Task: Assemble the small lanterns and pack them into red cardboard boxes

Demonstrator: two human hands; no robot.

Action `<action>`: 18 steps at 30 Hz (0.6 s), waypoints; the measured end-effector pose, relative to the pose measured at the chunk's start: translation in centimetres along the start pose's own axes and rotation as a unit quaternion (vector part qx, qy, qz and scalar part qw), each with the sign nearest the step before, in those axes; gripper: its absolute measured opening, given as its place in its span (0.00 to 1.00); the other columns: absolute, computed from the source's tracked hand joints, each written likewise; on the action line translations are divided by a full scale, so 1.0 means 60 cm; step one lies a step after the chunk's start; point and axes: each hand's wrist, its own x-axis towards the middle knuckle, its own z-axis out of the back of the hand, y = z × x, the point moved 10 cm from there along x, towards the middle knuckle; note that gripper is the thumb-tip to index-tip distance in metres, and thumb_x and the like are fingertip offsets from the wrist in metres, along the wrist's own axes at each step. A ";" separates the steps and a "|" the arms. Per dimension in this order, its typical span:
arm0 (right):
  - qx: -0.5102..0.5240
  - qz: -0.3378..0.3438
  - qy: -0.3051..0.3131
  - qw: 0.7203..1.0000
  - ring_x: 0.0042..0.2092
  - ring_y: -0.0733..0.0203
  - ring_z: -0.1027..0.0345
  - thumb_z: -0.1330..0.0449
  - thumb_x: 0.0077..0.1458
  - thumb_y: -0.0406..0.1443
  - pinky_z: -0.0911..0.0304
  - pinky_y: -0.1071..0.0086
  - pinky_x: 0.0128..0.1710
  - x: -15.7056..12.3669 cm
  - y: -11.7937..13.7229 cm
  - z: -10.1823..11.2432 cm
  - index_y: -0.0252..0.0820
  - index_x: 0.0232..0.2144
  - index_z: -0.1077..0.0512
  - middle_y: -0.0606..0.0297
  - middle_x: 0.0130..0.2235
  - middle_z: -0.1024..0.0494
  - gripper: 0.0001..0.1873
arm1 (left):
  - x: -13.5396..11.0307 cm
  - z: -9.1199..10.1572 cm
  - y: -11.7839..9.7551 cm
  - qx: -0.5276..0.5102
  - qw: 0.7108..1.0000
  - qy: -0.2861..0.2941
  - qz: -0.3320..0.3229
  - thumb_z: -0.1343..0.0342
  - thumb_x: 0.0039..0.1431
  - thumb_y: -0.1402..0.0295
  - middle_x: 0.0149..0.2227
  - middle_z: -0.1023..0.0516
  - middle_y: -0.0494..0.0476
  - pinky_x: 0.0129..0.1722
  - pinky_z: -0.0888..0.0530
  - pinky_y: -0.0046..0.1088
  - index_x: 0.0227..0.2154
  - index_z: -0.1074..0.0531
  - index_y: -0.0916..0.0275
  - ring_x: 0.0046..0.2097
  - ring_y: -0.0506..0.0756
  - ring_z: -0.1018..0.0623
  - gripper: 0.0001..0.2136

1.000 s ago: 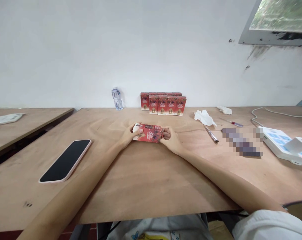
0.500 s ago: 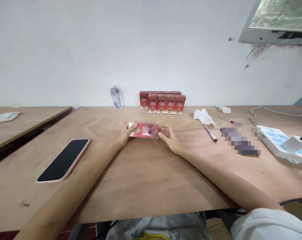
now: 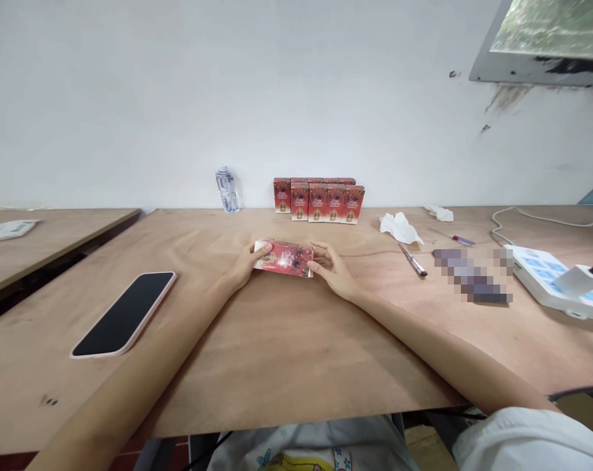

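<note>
A red printed cardboard box, looking rather flat, lies sideways between my hands above the middle of the table. My left hand grips its pale end, thumb on the printed face and fingers hidden behind. At the opposite end, my right hand pinches the edge, thumb in front and fingers curled behind. Several matching red boxes stand upright in two rows against the wall, beyond my hands.
A water bottle stands by the wall. A phone lies at left. On the right are crumpled tissue, a pen, a screwdriver, a blurred-out item and a white power strip with a plugged-in adapter.
The box's right end has tipped slightly down and its printed face has turned more toward me. Both hands keep hold of it in nearly the same place.
</note>
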 end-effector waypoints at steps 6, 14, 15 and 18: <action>0.004 0.020 0.009 1.000 0.48 0.59 0.31 0.40 0.52 0.47 0.36 0.62 0.50 0.001 0.000 0.000 0.49 0.48 0.36 0.61 0.49 0.27 0.22 | 0.002 0.003 -0.001 -0.026 1.000 -0.002 -0.003 0.34 0.40 0.56 0.37 0.20 0.60 0.41 0.26 0.33 0.40 0.28 0.66 0.38 0.59 0.21 0.25; -0.054 0.059 0.031 0.996 0.48 0.59 0.32 0.47 0.58 0.48 0.38 0.63 0.49 -0.003 0.011 -0.006 0.49 0.55 0.39 0.63 0.46 0.27 0.24 | 0.007 0.007 0.006 -0.044 0.999 -0.015 0.005 0.33 0.40 0.58 0.35 0.20 0.59 0.39 0.27 0.33 0.40 0.27 0.67 0.36 0.58 0.21 0.24; -0.068 0.065 0.029 0.995 0.48 0.59 0.33 0.48 0.58 0.48 0.38 0.62 0.49 -0.003 0.012 -0.004 0.49 0.55 0.38 0.63 0.46 0.27 0.24 | 0.006 0.008 0.005 -0.046 0.999 -0.017 0.005 0.33 0.40 0.59 0.34 0.20 0.59 0.39 0.27 0.33 0.39 0.27 0.67 0.35 0.58 0.21 0.23; -0.091 0.079 -0.021 0.993 0.46 0.58 0.32 0.53 0.60 0.48 0.36 0.62 0.46 -0.002 0.014 0.017 0.49 0.52 0.35 0.63 0.46 0.27 0.22 | -0.005 0.009 -0.005 -0.065 0.997 -0.030 0.008 0.35 0.42 0.59 0.31 0.20 0.58 0.38 0.26 0.34 0.33 0.26 0.66 0.35 0.59 0.21 0.17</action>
